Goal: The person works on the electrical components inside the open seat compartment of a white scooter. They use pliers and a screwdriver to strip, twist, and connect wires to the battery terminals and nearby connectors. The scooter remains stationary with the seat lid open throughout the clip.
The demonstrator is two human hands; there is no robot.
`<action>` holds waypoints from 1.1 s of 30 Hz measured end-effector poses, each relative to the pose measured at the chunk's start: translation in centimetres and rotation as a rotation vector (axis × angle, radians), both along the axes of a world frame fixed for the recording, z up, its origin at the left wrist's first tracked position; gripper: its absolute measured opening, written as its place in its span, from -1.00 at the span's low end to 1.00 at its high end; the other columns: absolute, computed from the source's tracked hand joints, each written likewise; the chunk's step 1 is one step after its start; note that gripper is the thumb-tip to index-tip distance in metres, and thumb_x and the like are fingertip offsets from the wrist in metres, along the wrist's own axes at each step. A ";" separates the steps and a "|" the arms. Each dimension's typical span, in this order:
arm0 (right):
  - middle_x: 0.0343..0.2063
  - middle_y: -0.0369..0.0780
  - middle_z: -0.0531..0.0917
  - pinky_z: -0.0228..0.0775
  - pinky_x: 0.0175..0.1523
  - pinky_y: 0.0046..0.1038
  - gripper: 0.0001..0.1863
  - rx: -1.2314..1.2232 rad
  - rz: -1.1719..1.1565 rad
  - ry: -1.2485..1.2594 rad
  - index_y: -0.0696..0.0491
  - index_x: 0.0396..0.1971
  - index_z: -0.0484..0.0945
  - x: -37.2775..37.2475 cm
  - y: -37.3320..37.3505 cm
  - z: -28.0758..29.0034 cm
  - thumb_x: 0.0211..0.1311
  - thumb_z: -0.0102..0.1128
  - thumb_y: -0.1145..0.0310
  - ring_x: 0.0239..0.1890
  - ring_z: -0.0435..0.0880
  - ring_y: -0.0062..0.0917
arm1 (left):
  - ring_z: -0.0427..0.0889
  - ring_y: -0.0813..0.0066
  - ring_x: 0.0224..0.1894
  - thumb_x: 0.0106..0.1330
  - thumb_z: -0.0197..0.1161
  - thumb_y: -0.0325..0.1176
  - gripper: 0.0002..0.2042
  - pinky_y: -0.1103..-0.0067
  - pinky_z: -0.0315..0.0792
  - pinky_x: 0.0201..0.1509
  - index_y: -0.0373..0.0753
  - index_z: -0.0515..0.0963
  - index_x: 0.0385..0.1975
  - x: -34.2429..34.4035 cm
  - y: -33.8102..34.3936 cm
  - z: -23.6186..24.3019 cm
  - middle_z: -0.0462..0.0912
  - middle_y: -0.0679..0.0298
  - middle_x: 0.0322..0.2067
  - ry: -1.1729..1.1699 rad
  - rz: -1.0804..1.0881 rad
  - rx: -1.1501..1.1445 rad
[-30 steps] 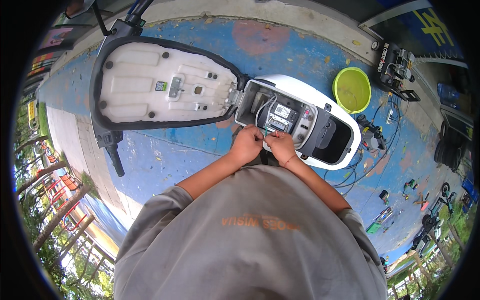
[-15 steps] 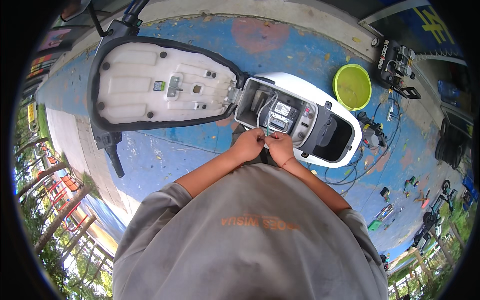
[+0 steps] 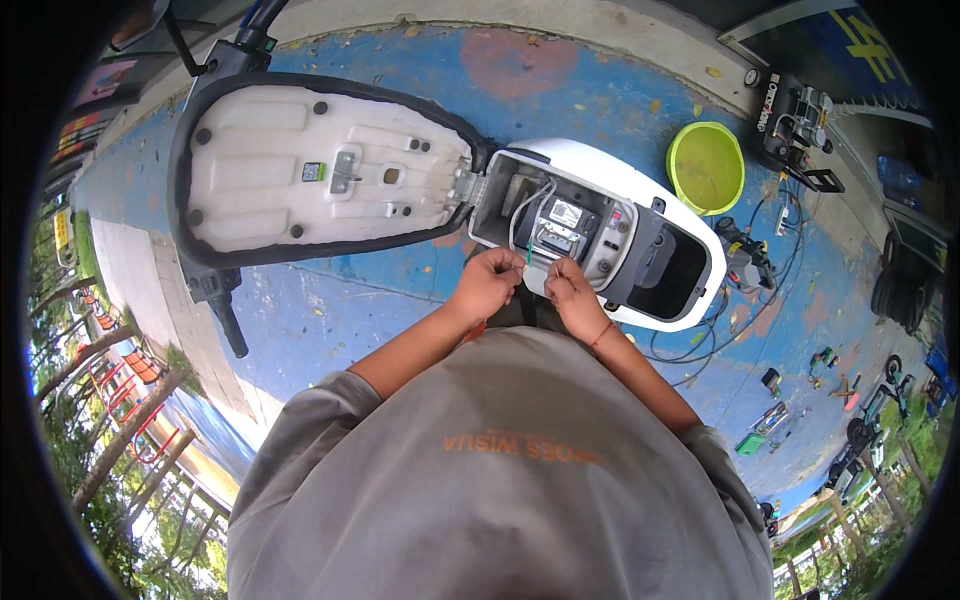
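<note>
An electric scooter's white body [image 3: 590,158] lies before me, its storage compartment [image 3: 487,222] exposed. Inside are a silver boxed part [image 3: 556,238] and a grey cable [image 3: 517,222]. At the near rim my left hand [image 3: 485,288] is closed, its fingertips pinched at the lower end of a thin green wire [image 3: 529,256]. My right hand [image 3: 577,296] is just to the right, fingers curled and pressed together. Whatever it grips is too small to make out. A gap separates the two hands, with the white rim showing between them.
The seat [image 3: 310,175] is flipped over to the left, pale underside up. A yellow-green basin [image 3: 706,170], an air compressor [image 3: 793,125], black cables [image 3: 790,255] and a grey-black device [image 3: 746,262] stand to the right. Small tools [image 3: 765,425] lie on the blue floor farther right.
My hands were together at the green wire, with a small red bit at the right fingertips. They have since moved apart, left hand leftward, right hand rightward and slightly nearer me.
</note>
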State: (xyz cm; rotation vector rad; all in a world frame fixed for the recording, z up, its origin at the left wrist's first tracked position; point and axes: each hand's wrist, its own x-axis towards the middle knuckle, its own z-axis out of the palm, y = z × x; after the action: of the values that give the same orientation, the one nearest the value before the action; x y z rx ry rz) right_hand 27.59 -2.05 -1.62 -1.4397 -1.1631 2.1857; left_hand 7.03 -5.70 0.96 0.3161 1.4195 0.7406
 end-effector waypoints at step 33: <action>-0.51 -0.37 0.64 0.13 -0.53 -0.67 -0.93 -0.249 -0.193 -0.021 0.17 -0.30 0.70 -4.3 2.5 2.2 0.23 0.36 0.51 -0.61 0.40 -0.81 | 0.59 0.58 -0.49 0.34 0.30 -0.62 -0.93 0.61 0.46 -0.50 -0.33 0.54 -0.29 -0.3 0.9 0.5 0.69 0.22 -0.40 -0.050 0.076 0.011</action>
State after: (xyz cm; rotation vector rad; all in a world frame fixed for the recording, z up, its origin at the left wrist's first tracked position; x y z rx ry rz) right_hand 23.28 0.42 0.57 -1.6018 -0.7405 2.2429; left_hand 6.76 -4.78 1.48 0.2512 1.3866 0.8135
